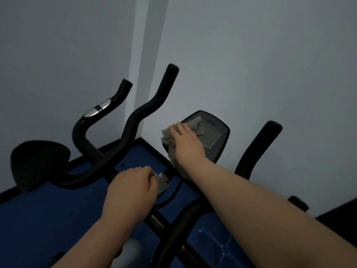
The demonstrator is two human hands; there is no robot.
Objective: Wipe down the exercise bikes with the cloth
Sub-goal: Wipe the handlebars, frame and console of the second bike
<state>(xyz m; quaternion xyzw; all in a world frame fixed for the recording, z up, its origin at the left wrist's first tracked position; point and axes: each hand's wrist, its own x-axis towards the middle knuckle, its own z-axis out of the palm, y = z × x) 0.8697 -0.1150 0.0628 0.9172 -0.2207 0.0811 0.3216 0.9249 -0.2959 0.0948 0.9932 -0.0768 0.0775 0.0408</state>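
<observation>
The right hand [185,141] is pressing the cloth [168,137] flat-fingered against the console [214,136] to wipe it; below the console, the left hand [131,187] is curling its grip around the handlebar [92,147], probably steadying the bike.

Console [212,136] backs onto wall [251,64] at 12 o'clock; little room behind. Handlebar [146,107] rises at 10 o'clock, another grip [258,147] at 2. Open gap between them over blue floor [38,219]. Saddle [38,161] blocks 9 o'clock.

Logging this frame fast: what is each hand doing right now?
Left hand: fingers curled, gripping the bike's handlebar stem.
Right hand: fingers fairly straight, pressing the cloth onto the console.
</observation>
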